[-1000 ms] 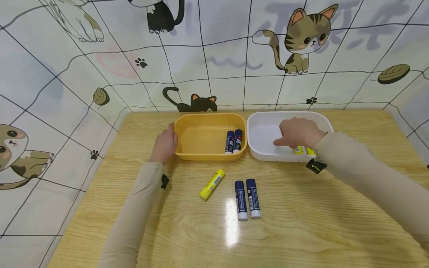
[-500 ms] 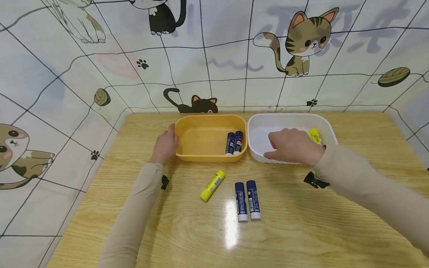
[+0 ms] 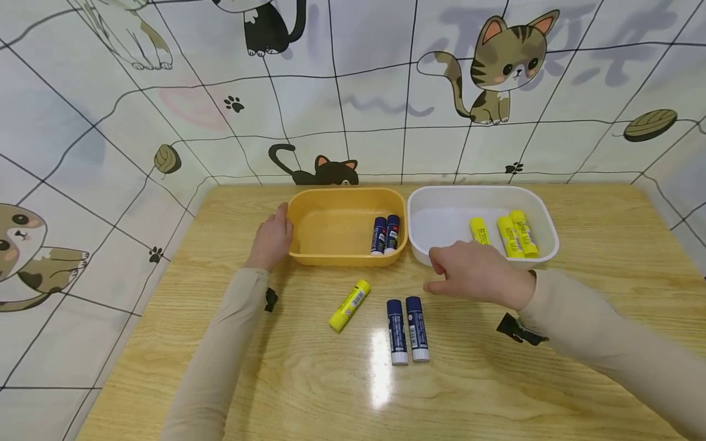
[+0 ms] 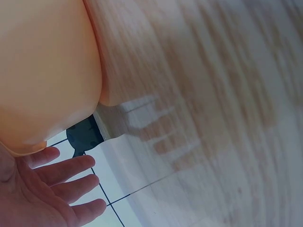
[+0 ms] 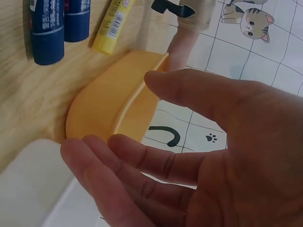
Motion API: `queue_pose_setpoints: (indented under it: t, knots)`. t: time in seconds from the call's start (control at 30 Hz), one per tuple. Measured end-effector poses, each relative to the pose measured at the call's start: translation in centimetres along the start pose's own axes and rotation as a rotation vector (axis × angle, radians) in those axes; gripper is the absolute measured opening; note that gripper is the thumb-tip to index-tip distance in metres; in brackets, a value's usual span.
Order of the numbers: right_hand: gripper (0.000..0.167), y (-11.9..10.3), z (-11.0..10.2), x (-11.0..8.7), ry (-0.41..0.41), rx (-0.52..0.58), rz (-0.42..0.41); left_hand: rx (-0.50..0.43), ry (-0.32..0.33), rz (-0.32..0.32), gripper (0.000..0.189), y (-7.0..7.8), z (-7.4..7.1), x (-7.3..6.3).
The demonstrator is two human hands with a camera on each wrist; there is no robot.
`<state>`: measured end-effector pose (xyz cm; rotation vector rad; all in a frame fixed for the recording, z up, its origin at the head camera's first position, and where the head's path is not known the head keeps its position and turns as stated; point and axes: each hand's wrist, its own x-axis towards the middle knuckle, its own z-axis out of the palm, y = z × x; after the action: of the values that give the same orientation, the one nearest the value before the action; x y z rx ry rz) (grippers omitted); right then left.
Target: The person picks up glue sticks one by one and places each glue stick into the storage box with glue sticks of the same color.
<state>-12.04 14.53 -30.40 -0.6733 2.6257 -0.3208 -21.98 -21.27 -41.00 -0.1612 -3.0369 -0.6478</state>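
My left hand (image 3: 271, 239) rests on the left end of an orange plastic basin (image 3: 331, 258). Its fingers look fairly straight in the left wrist view; the thumb is hidden there. Two blue glue sticks (image 3: 379, 236) stand side by side at that basin's right end. My right hand (image 3: 480, 275) hovers at the front rim of a white basin (image 3: 441, 202), fingers loosely bent and holding nothing in the right wrist view. Inside the white basin are three yellow glue sticks (image 3: 510, 237), one partly covered by the hand. On the table lie a yellow glue stick (image 3: 350, 305) and two blue glue sticks (image 3: 396, 332).
Both basins stand against each other near the back of a wooden table (image 3: 309, 392). Behind and to the left rise walls (image 3: 375, 104) with cat drawings and grid lines. A bright reflection falls on the tabletop before the blue sticks.
My right hand has drawn back from inside the white basin towards its front edge, uncovering the yellow glue sticks in it. The left hand stays at the orange basin.
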Motion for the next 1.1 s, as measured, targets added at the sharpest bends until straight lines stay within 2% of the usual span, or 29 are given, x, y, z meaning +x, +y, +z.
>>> queue_pose_setpoints:
  t: [0.23, 0.4, 0.53, 0.73, 0.9, 1.1]
  knots:
    - [0.027, 0.0, 1.6, 0.0, -0.022, 0.027, -0.003, 0.001, -0.006, -0.005, 0.046, 0.0, 0.0, 0.0]
    - [0.027, 0.0, 3.0, 0.0, 0.025, 0.026, -0.033, -0.007, -0.012, -0.004, 0.046, 0.1, -0.1, 0.0]
    - [0.026, -0.1, 3.9, 0.1, 0.038, 0.032, -0.023, -0.01, -0.023, -0.01, 0.048, 0.3, -0.2, 0.1]
    - [0.028, -0.3, 5.4, 0.6, -0.007, 0.077, 0.016, -0.007, -0.028, -0.021, 0.048, 0.4, -0.6, 0.0]
    - [0.033, -0.9, 6.6, 0.9, -0.03, 0.019, 0.011, -0.009, -0.033, -0.022, 0.047, 0.5, -0.6, 0.0]
    - [0.037, -1.2, 7.9, 1.1, 0.006, -0.05, -0.017, -0.004, -0.023, -0.018, 0.047, 0.3, -0.4, 0.0]
